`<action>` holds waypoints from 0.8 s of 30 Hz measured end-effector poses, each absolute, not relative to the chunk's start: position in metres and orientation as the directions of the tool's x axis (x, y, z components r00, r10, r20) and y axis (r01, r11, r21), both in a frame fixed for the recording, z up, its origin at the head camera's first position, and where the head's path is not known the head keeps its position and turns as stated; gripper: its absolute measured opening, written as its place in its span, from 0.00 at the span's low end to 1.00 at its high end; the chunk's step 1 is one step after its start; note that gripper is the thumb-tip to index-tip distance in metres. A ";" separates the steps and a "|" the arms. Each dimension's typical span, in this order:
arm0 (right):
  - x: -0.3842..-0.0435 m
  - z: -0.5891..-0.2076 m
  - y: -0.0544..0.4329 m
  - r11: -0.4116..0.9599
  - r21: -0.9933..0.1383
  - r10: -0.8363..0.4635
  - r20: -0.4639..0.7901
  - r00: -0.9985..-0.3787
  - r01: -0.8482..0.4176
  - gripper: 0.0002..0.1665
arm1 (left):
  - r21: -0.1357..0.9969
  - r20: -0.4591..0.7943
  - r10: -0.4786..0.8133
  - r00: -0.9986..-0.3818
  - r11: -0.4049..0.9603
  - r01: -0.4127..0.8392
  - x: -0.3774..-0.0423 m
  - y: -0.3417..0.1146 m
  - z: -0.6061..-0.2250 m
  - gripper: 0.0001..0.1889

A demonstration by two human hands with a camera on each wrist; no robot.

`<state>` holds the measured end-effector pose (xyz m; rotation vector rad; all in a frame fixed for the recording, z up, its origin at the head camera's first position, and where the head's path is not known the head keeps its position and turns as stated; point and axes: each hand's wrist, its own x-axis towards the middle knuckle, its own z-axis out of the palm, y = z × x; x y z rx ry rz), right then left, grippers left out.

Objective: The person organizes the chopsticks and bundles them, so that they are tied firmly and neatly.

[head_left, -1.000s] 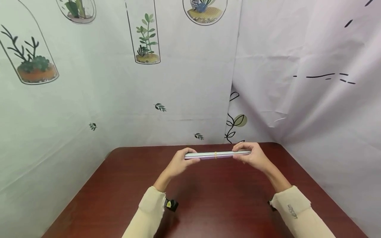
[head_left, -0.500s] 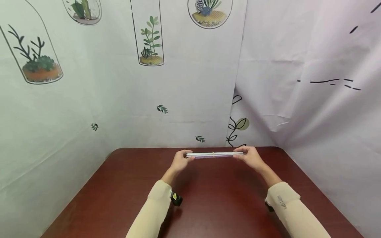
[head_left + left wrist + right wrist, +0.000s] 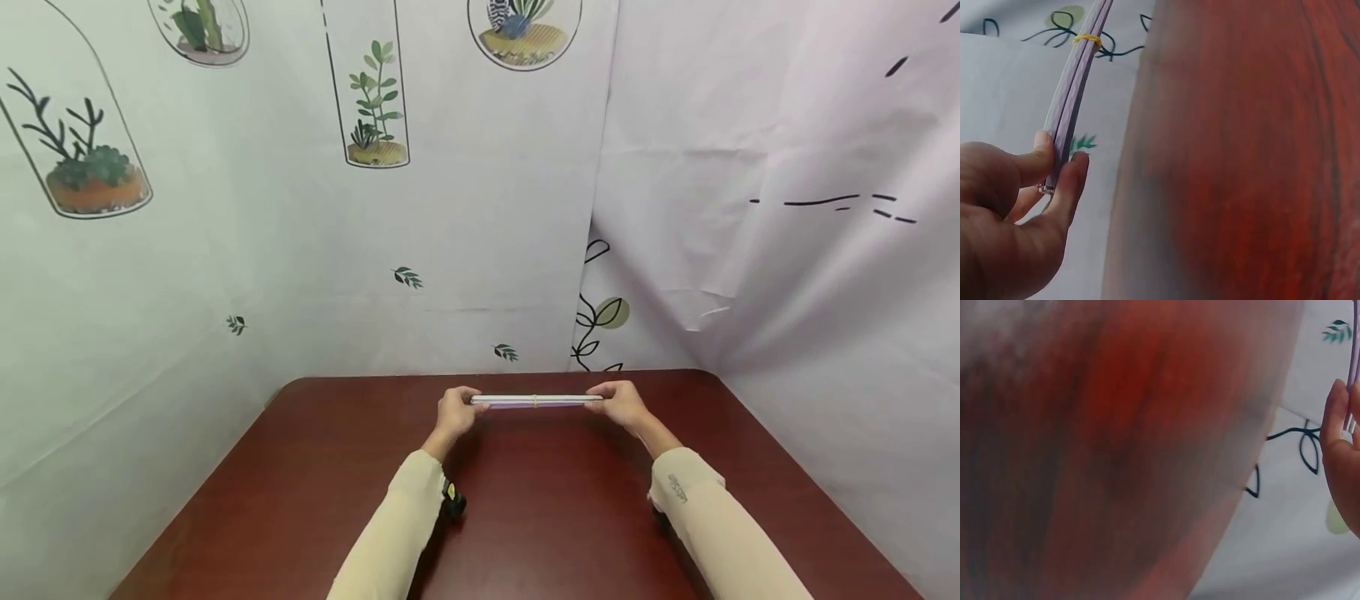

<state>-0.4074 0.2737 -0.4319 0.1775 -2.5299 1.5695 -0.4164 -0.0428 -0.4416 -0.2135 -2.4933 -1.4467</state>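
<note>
Held level between both hands is a long, slim white-and-purple bundle (image 3: 558,401) with a yellow rubber band (image 3: 535,401) round its middle. My left hand (image 3: 456,410) pinches its left end, thumb on one side and fingers on the other. In the left wrist view the bundle (image 3: 1072,100) shows as thin layers lying together, with small shiny bits at the end near the palm. The right end is pinched by my right hand (image 3: 622,405). Only part of that hand (image 3: 1341,456) and a sliver of the bundle appear at the right wrist view's edge.
The dark red wooden table (image 3: 547,500) spreads under both arms, its back edge just beyond the hands. White cloth (image 3: 487,225) printed with plants hangs behind and along both sides. A small black device (image 3: 453,502) sits at the left wrist.
Both hands have moved farther forward, away from the body, carrying the bundle toward the table's back edge. The arms are stretched out more, and the right hand has shifted a little left.
</note>
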 end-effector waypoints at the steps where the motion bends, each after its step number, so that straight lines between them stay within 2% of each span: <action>1: -0.409 -0.433 0.273 0.458 -0.872 -0.005 0.192 -0.981 -0.173 0.15 | 0.816 0.293 0.000 -0.956 0.521 0.250 -0.418 -0.043 -0.443 0.16; 10: -0.410 -0.444 0.263 0.563 -0.826 0.073 0.089 -0.993 -0.033 0.10 | 0.772 0.206 -0.077 -0.975 0.625 0.114 -0.417 -0.047 -0.453 0.16; 16: -0.413 -0.449 0.264 0.647 -0.762 0.066 0.096 -0.993 -0.031 0.09 | 0.761 0.166 -0.085 -0.983 0.645 0.072 -0.414 -0.050 -0.454 0.14; 24: -0.411 -0.451 0.268 0.636 -0.772 0.036 0.036 -0.999 -0.005 0.10 | 0.760 0.120 -0.072 -0.990 0.649 0.044 -0.410 -0.049 -0.456 0.14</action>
